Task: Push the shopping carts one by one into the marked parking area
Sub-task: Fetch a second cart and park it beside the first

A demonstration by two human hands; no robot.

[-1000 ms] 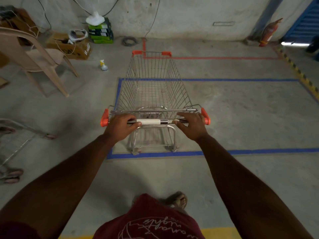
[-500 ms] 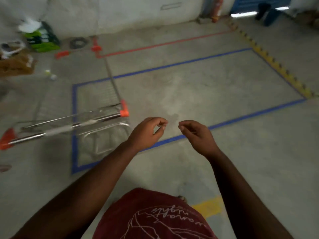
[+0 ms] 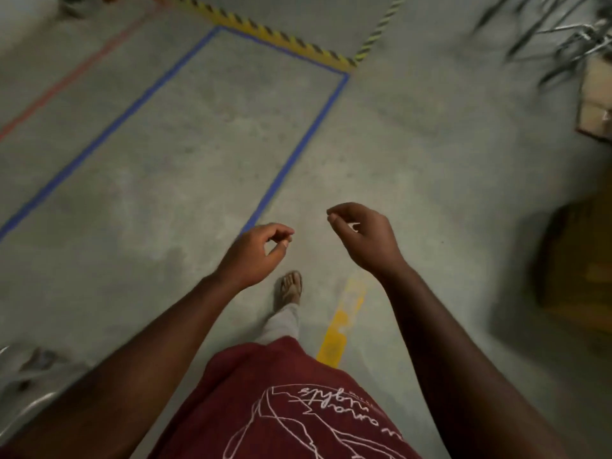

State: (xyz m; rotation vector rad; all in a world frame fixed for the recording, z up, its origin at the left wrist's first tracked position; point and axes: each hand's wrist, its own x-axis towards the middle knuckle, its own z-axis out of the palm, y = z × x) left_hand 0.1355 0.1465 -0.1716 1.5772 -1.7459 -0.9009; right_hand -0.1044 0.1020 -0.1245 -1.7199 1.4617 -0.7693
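Blurred metal frames far right.

Empty hands above blue-taped floor

Concrete floor, grey, dimly lit. Red line far left. Yellow-black hazard stripe far centre. Yellow paint mark near centre. Cardboard box far right. Blurred brown object right.

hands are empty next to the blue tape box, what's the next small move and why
Probably keep walking toward the blurred metal cart frames at upper right. Both the left hand and right hand hang loosely curled and hold nothing, and the blue tape rectangle on the concrete floor lies to the left.
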